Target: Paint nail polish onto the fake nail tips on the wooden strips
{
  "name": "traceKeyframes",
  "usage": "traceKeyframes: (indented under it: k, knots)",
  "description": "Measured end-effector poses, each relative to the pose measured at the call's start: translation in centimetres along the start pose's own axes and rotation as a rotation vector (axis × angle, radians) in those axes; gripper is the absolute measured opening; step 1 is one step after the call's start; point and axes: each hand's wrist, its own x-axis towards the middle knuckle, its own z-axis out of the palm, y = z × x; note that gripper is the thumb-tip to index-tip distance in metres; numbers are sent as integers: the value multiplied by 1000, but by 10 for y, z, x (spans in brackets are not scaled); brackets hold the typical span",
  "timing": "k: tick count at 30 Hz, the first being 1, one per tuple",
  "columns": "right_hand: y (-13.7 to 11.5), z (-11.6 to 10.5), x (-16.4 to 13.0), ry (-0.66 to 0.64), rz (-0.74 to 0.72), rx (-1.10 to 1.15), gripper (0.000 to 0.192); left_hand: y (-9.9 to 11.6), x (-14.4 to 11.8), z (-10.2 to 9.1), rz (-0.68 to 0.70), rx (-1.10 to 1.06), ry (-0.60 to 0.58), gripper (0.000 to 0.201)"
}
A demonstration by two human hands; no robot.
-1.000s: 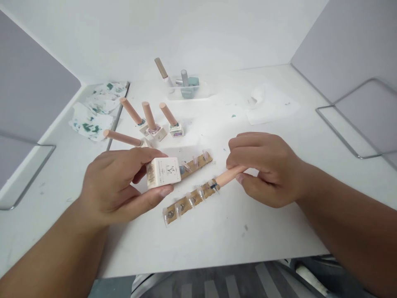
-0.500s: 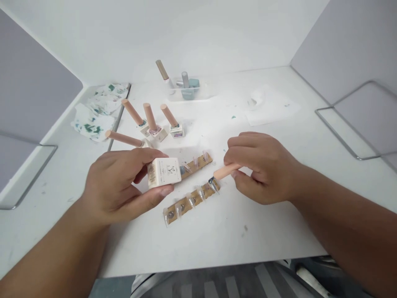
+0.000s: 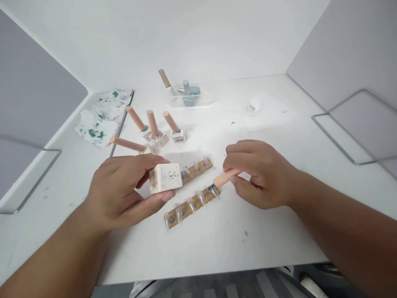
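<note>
My left hand (image 3: pixel 124 188) grips a white square nail polish bottle (image 3: pixel 166 178), tipped on its side with its uncapped neck pointing right. In my right hand (image 3: pixel 257 174), thumb and fingers pinch the peach cap of a nail polish brush (image 3: pixel 228 176). The brush end is at the rightmost clear nail tip (image 3: pixel 214 191) on the nearer brown strip (image 3: pixel 185 209); whether its bristles touch is too small to tell. Several clear nail tips stick out along this strip. Behind it lies a second brown strip (image 3: pixel 200 170) with more tips, partly hidden by the bottle.
Several peach-capped bottles (image 3: pixel 158 138) stand or lean behind my left hand. A clear plastic tray (image 3: pixel 204 99) at the back holds more bottles. Stained tissues (image 3: pixel 96 128) lie at left, white paper (image 3: pixel 263 118) at right. Wire brackets (image 3: pixel 356 161) flank both sides.
The view has shifted slightly, so everything sits a little lower. The left-hand bottle has turned a little, showing more of its neck. The brush stays at the same nail tip.
</note>
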Motion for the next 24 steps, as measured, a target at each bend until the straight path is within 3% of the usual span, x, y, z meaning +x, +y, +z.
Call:
traceKeyframes:
  k: [5,8,11,17,20,24]
  knots:
    - [3,0,0,71,87,25,9,1,1,0,28,9,8,22]
    - [3,0,0,30,48,75,9,0,1,1,20,-15,4,23]
    - [3,0,0,-11,102,6,9,0,0,1,7,-3,4,23]
    - [7,-1,0,13,120,116,9,1,-1,0,18,8,15,23]
    - [8,-1,0,-27,148,63,9,1,-1,0,15,22,29,25]
    - [10,-1,0,12,191,63,9,0,-1,1,21,14,13,25]
